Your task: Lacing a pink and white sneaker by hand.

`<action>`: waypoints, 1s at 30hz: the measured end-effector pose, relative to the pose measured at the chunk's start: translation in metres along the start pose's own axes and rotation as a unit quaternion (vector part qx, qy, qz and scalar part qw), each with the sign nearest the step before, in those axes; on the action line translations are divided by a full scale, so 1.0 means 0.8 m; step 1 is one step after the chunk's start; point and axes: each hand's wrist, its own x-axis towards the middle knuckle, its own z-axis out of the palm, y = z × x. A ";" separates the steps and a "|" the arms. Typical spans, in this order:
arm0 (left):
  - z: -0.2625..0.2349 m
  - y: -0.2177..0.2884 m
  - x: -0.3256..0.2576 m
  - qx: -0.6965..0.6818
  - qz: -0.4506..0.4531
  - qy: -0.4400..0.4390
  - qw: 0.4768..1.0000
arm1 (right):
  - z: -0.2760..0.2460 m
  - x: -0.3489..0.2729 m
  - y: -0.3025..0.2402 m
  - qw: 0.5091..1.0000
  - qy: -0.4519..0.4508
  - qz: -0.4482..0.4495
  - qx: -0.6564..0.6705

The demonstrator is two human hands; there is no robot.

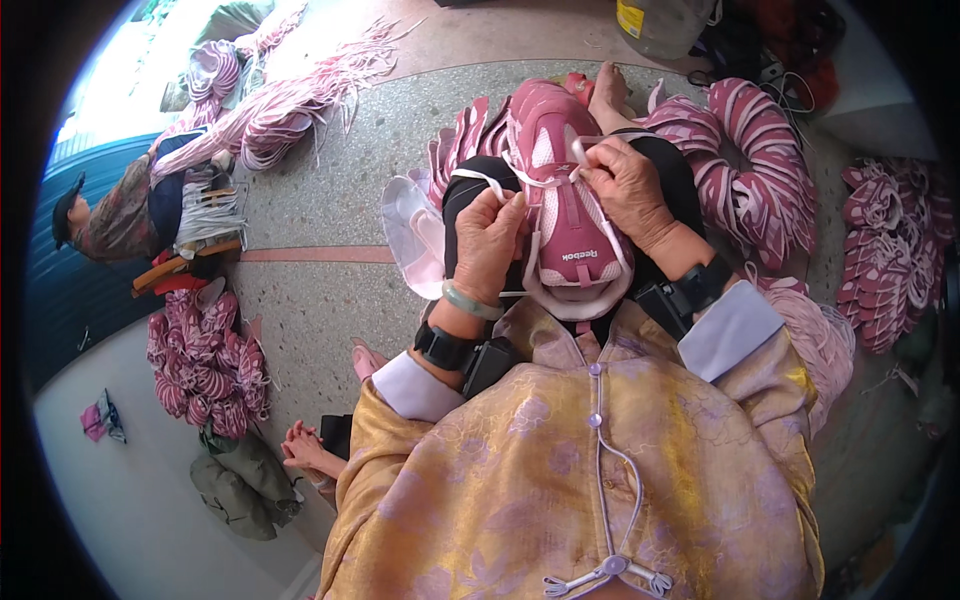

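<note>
A pink and white shoe upper (545, 112) lies lengthwise over my lap, its toe pointing away from me and its padded collar close to my body. A pale shoelace (482, 176) runs across the upper, threaded near the tongue. On its left side my left hand (488, 235) is closed, pinching the lace between thumb and fingers. My right hand (630, 190) pinches a loop of the lace on the right side, just above the upper. Parts of the lace are hidden behind my fingers.
Piles of pink striped shoe uppers lie right (755, 165), far right (895, 250) and left (205, 350). Pale laces (310, 85) form a bundle at far left. Another person (130, 215) sits at left. Someone's clasped hands (312, 450) show lower left. A plastic jug (665, 30) stands ahead.
</note>
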 end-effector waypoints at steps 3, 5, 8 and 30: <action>0.005 -0.005 0.000 -0.002 0.016 0.012 1.000 | -0.007 -0.004 0.004 0.994 -0.016 0.083 0.074; 0.008 -0.007 0.003 0.003 0.026 0.021 0.999 | -0.018 -0.007 0.003 0.979 -0.021 0.173 0.106; 0.005 -0.009 0.004 0.009 0.038 0.035 0.999 | -0.027 0.002 -0.032 1.000 -0.009 -0.014 0.006; 0.018 -0.015 0.042 0.236 0.229 0.127 0.936 | -0.015 -0.012 -0.075 0.919 -0.138 -0.182 -0.321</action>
